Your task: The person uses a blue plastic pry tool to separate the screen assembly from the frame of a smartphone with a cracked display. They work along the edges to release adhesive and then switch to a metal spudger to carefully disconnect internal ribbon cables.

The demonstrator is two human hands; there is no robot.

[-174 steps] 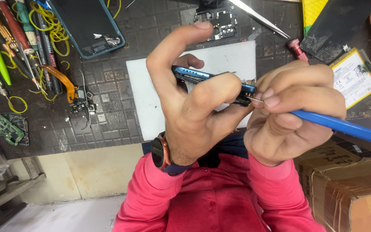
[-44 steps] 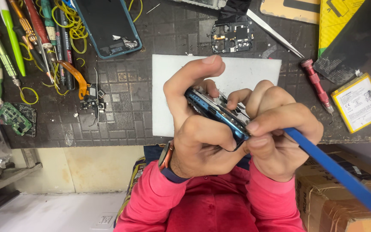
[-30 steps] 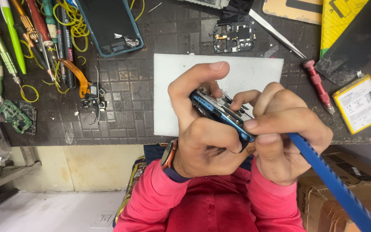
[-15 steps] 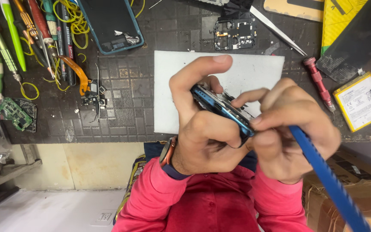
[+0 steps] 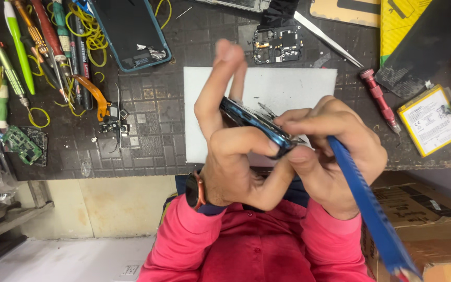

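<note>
Blue-framed phone body (image 5: pixel 257 124), thin and seen edge-on, being pinched between both hands just above the near edge of the bench, over the white rectangular sheet (image 5: pixel 298 86). Left hand (image 5: pixel 230 156) grasping it, thumb pressing the near end, index and middle fingers stretching straight up past the far end. Right hand (image 5: pixel 335 151) closing around the long flat blue plastic pry tool (image 5: pixel 369 206), fingertips bunching at the phone's right end; tool tip hiding behind those fingers, so contact with the seam impossible to make out. Tool's lower end running off the bottom edge, blurring there. Copper-coloured wristwatch (image 5: pixel 194 190) sitting on the left wrist, pink shirt sleeves filling the nearest ground.

Cardboard box (image 5: pixel 424 209) crowding just right of the right forearm, leaving little swing room on that side; open floor lying to the left below the bench.

Further out, dark ribbed bench mat (image 5: pixel 152 136) spreading under everything. Yellow flat phone battery (image 5: pixel 431 120) and red-handled screwdriver (image 5: pixel 379 99) lying right of the sheet, near but apart. Small black circuit plate (image 5: pixel 277 44) resting just beyond the sheet's far edge, steel tweezers (image 5: pixel 327 39) beside it. Black phone in a blue case (image 5: pixel 131 31) lying far left, partly cut off at the top. Green circuit board (image 5: pixel 22 145) sitting near the left edge.
</note>
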